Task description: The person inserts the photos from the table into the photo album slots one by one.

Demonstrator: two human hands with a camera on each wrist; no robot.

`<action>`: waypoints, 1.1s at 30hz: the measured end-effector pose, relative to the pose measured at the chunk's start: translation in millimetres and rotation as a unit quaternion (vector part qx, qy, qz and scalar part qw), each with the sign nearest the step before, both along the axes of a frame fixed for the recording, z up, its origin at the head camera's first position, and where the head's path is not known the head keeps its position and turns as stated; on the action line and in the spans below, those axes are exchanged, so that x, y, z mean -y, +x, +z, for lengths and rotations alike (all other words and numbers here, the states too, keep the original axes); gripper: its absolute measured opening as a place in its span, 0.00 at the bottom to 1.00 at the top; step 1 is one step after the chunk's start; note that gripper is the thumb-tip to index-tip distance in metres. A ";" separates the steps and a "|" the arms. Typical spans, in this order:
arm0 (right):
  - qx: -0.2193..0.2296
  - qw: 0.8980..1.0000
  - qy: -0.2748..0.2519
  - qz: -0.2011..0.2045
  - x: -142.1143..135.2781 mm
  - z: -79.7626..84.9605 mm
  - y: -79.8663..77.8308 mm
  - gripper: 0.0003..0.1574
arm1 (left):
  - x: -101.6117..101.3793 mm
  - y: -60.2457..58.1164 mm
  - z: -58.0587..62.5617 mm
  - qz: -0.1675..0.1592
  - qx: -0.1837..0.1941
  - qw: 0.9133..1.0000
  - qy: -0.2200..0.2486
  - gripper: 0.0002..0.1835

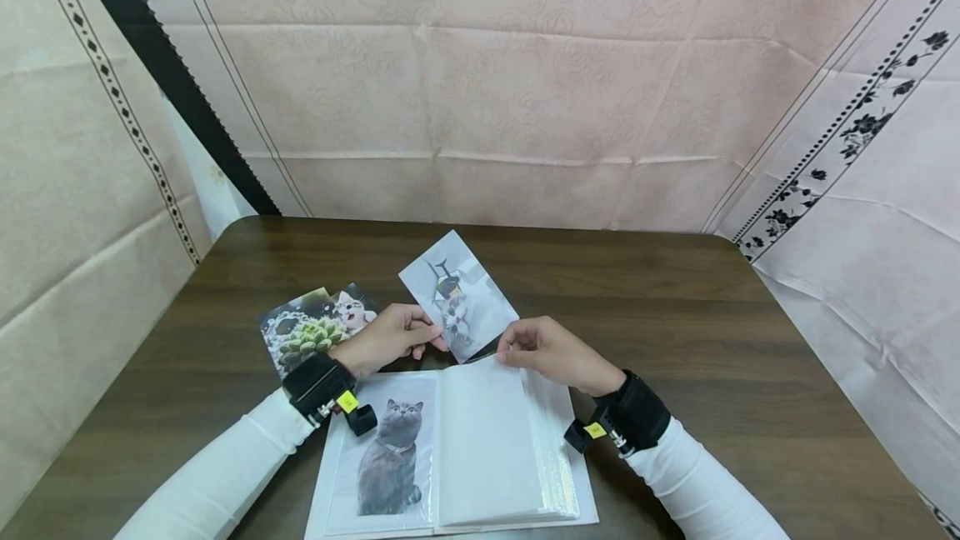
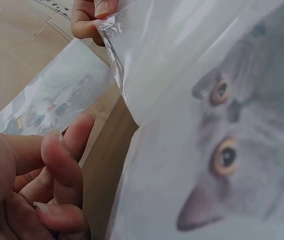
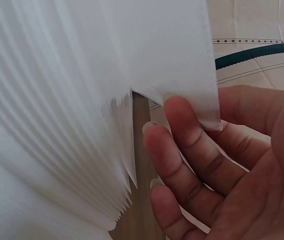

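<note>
An open photo album (image 1: 487,457) with clear sleeve pages lies on the table; a grey cat picture (image 1: 390,461) fills its left page. My left hand (image 1: 393,338) pinches a loose photo card (image 1: 480,286) by its lower left edge, just beyond the album's top. The card shows a pale kitten and a glass, and in the left wrist view the kitten's face (image 2: 57,100) is visible. My right hand (image 1: 555,350) pinches the top corner of a plastic sleeve (image 3: 181,60) between thumb and forefinger, lifting it away from the stacked pages (image 3: 57,135).
Left of the album, partly behind my left hand, lie several overlapping picture cards (image 1: 307,332), one with a green succulent, one with a kitten. The brown wooden table (image 1: 675,307) extends to both sides. Patterned pale cloth (image 1: 487,107) hangs behind it.
</note>
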State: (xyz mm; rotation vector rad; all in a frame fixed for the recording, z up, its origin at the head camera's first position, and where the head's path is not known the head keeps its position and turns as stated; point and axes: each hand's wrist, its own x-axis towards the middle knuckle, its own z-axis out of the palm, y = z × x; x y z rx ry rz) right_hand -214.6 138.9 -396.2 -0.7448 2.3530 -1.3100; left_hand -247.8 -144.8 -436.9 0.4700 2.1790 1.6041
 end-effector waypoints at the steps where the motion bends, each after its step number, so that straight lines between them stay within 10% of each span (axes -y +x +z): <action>1: -0.001 1.000 -0.001 0.001 -0.1 0.2 0.1 0.06 | -0.4 0.2 0.1 0.001 0.000 1.000 0.000 0.15; 23: -0.022 0.999 0.001 -0.027 1.2 0.7 -0.2 0.06 | 2.7 0.7 -1.9 -0.046 -0.036 0.998 -0.034 0.13; 33: -0.003 0.999 -0.035 -0.022 -0.7 2.7 0.3 0.22 | 6.4 -0.8 -3.0 -0.060 -0.031 0.997 -0.044 0.12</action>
